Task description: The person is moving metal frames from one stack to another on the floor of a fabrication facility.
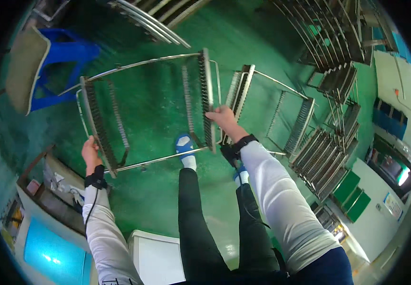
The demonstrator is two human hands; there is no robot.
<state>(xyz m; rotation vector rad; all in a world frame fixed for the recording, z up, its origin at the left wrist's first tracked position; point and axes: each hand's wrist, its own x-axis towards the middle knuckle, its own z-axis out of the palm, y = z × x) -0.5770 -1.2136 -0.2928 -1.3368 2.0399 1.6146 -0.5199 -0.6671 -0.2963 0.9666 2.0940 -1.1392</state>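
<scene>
A metal slotted rack [207, 88] is held out in front of me above the green floor. It is an open frame of thin bars with toothed rails along its two sides. My left hand [90, 153] is closed around the near end of its left rail. The fingers of my right hand [224, 119] grip the right rail, partly hidden behind the metal. Just to the right, a second slotted rack [246, 90] of the same kind stands close beside my right hand and wrist.
A blue stool [65, 54] with a tan top stands at the left. More metal racks [322, 164] are stacked at the right, with others at the far side. A white box [155, 256] sits beside my legs. My slippered feet [184, 144] are on the green floor [153, 109].
</scene>
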